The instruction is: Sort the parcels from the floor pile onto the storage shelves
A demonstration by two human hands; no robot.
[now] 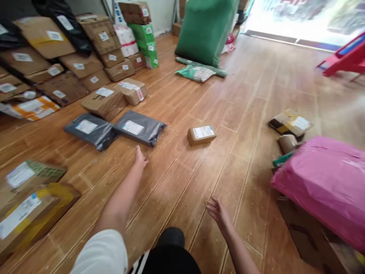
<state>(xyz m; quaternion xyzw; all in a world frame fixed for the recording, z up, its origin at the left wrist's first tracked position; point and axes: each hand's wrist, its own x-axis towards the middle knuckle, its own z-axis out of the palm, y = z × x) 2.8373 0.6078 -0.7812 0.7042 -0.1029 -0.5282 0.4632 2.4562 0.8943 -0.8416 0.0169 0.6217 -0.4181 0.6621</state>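
My left hand (140, 158) reaches forward over the floor, just short of a dark grey plastic mailer bag (148, 123) with a white label. Its fingers look extended and nothing shows in them. A second dark grey mailer bag (99, 135) lies to the left, its corner against the first. My right hand (217, 211) hangs above the wooden floor with fingers apart, holding nothing. Ahead of it, a small brown cardboard box (196, 140) with a white label on top sits alone on the floorboards.
Labelled cartons (59, 91) are stacked along the left wall. Taped parcels (25, 213) lie near left. A pink wrapped parcel (322, 182) rests on a carton at right, near a black-and-yellow taped box (285, 127). A big green sack (203, 34) and a red plastic stool (345, 57) stand farther off.
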